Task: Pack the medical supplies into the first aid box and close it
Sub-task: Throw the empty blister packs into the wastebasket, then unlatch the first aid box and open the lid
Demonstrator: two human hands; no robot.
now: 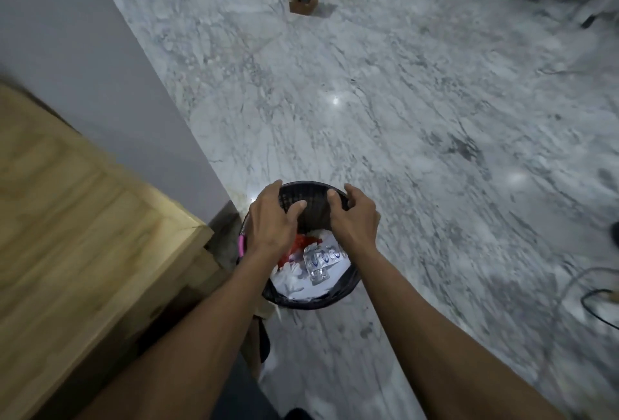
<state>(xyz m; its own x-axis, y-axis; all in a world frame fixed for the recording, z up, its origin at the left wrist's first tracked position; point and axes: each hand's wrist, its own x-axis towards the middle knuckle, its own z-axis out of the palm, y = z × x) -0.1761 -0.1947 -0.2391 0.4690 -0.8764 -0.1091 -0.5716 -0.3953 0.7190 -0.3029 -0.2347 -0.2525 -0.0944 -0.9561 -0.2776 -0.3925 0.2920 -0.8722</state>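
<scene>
Both of my hands hold a black mesh basket (313,205), tipped over a round bin with a black liner (311,303) on the floor. My left hand (271,222) grips the basket's left rim, and my right hand (353,218) grips its right rim. Inside the bin lie white wrappers (298,284), something red (296,245) and clear blister packs (321,260). The first aid box is not in view.
A wooden table (83,218) stands at my left, against a grey wall (83,51). A small pink object (242,245) sits by the bin's left edge. Open cardboard boxes (303,0) lie far off on the marble floor. Cables (596,299) run along the right.
</scene>
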